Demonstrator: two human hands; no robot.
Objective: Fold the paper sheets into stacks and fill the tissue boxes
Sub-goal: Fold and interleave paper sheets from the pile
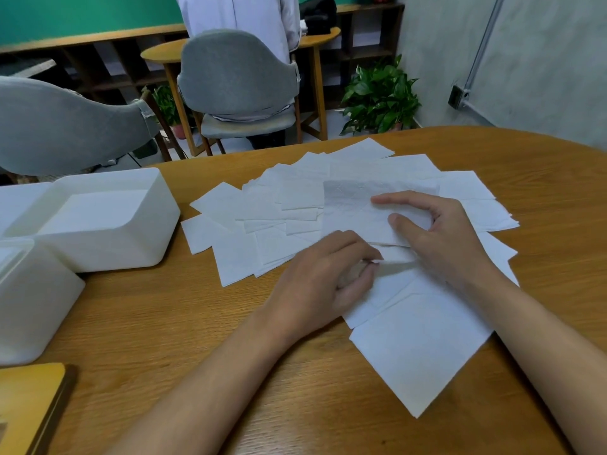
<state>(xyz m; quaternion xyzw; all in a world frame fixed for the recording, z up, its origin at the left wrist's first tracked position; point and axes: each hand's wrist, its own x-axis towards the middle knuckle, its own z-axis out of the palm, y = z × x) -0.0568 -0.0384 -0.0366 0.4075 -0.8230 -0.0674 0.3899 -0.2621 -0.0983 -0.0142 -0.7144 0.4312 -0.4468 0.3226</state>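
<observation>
Folded sheet (358, 215) under right hand (440, 234), lengthwise left-right

Bare forearms, no sleeves, left hand (323, 277), right hand (440, 231)

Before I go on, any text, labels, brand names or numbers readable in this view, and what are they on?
None can be read.
Paper sheets: plain white, no print.
White tissue boxes: blank walls, no label or brand.
Yellow-topped object at the near left edge: no writing shows.
Grey box on the wall: too small to tell.
</observation>
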